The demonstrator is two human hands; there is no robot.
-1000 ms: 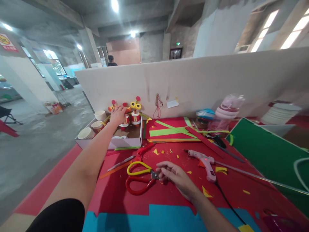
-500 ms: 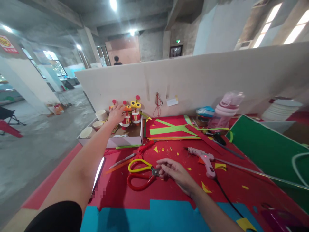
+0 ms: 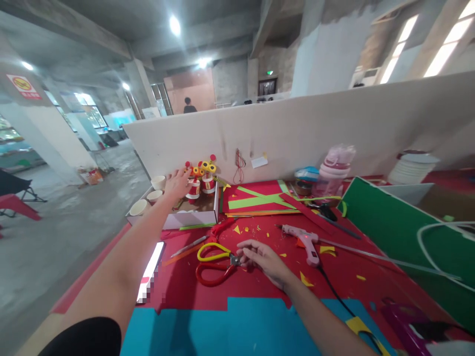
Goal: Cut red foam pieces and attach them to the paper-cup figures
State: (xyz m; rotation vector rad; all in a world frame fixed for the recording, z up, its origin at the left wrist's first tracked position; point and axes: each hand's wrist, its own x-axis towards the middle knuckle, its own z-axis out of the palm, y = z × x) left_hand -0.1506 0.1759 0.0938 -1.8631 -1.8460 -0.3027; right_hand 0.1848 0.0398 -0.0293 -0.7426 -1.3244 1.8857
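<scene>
My left hand (image 3: 177, 186) reaches over the shallow white box (image 3: 191, 219), fingers spread, next to the paper-cup figures. These figures (image 3: 208, 184) are red and white with yellow and orange heads topped by red discs. The leftmost is partly hidden by my fingers. White paper cups (image 3: 139, 207) stand in the box's left side. My right hand (image 3: 261, 260) rests low over the red table with loosely bent fingers apart. It covers the blades of the scissors (image 3: 215, 266), which have one yellow and one red handle.
A pink glue gun (image 3: 306, 242) lies right of my right hand, its cable trailing forward. Green and red paper strips (image 3: 256, 200) lie behind yellow scraps. A lit phone (image 3: 150, 272) is by my left forearm. Blue sheets (image 3: 260, 326) lie in front; a green panel (image 3: 401, 247) stands right.
My left hand has drawn slightly left of the figures, and they now stand closer together. My right hand stays by the scissors. The view has shifted a little.
</scene>
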